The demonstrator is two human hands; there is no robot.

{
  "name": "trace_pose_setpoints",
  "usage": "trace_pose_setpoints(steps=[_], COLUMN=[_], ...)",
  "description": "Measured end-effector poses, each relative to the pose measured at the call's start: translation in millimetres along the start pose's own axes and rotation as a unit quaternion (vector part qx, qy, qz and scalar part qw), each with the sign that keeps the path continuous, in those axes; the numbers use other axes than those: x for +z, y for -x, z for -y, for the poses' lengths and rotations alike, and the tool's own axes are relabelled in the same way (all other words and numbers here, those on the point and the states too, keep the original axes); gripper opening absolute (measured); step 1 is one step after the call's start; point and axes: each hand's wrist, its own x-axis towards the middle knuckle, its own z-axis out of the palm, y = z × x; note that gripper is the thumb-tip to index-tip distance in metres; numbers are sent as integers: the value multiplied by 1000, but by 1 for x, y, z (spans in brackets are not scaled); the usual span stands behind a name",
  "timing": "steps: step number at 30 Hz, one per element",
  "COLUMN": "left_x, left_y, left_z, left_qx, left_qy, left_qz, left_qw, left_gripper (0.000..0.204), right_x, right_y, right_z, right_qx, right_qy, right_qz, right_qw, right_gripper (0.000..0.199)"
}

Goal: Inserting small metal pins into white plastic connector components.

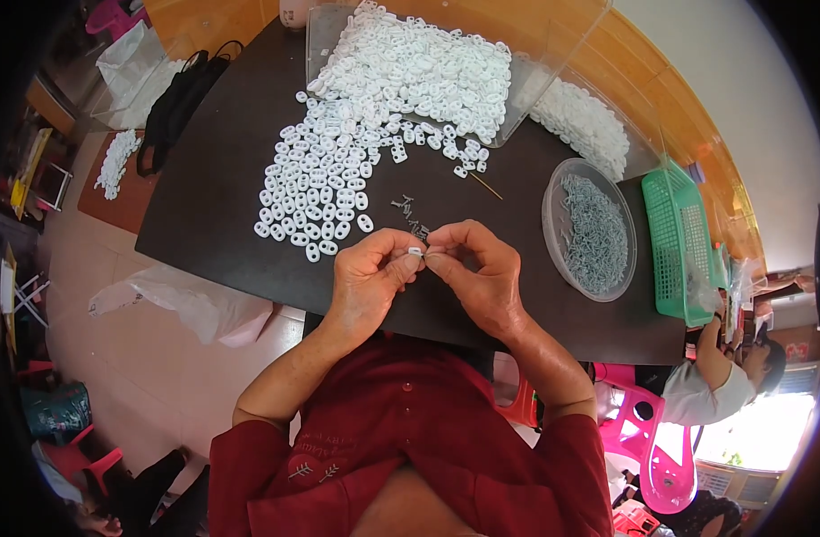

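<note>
My left hand (371,276) pinches a small white plastic piece (415,251) between thumb and fingertips, over the near edge of the dark table. My right hand (478,276) meets it there, its thumb and forefinger pressed together at the piece's right side. Whatever the right fingertips hold is too small to make out. Just beyond the hands lies a little heap of metal screws (413,219). Many loose white oval pieces with two holes (316,192) are spread out to the far left of my hands.
A clear bin heaped with white pieces (419,67) lies tipped at the back. To the right stand a round tub of metal hooks or screws (596,233) and a green basket (674,242). A thin stick (486,186) rests on the table (222,179). Another person (719,385) sits at the right.
</note>
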Motion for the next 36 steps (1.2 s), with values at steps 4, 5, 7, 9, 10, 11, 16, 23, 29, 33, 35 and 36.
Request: trace_pose_setpoints(steps=[4,5,7,9,10,11,16,23,29,33,35,36], left_x=[2,2,4,6,6,6,8,8,3,3,4,4], left_y=[2,3,4,3,3,3,2,7,4,4,5,5], left_z=[1,1,-1,-1,1,2,6,1,7,7,6,5], left_qx=[11,18,45,73,118,163,190,11,0,-11,-15,-14], left_qy=[-37,-44,-85,-125,-176,-226,-266,-42,54,62,62,62], left_qz=[-15,-23,-31,-39,-53,-66,-60,-60,-50,-54,-50,-49], left_qw=[999,999,995,989,976,958,943,997,997,997,997,997], left_gripper=[12,12,10,9,8,12,14,13,16,16,15,15], right_x=[0,0,0,0,0,0,-4,0,0,3,4,4], right_y=[0,-1,-1,-2,-2,-3,-4,-6,-8,-7,-6,-6], right_z=[-4,-3,-3,-4,-3,-1,-4,-4,-6,-10,-12,-14], right_qx=[10,-3,-16,-6,-5,-1,70,63,57,13,-7,-28], right_qy=[-22,-8,6,-5,-5,-5,-73,-62,-94,-47,-5,38], right_qz=[4,5,6,12,12,15,23,28,45,46,37,28], right_qw=[1000,1000,1000,1000,1000,1000,995,996,993,998,999,998], right_gripper=[16,15,15,15,15,15,15,14,15,12,10,9])
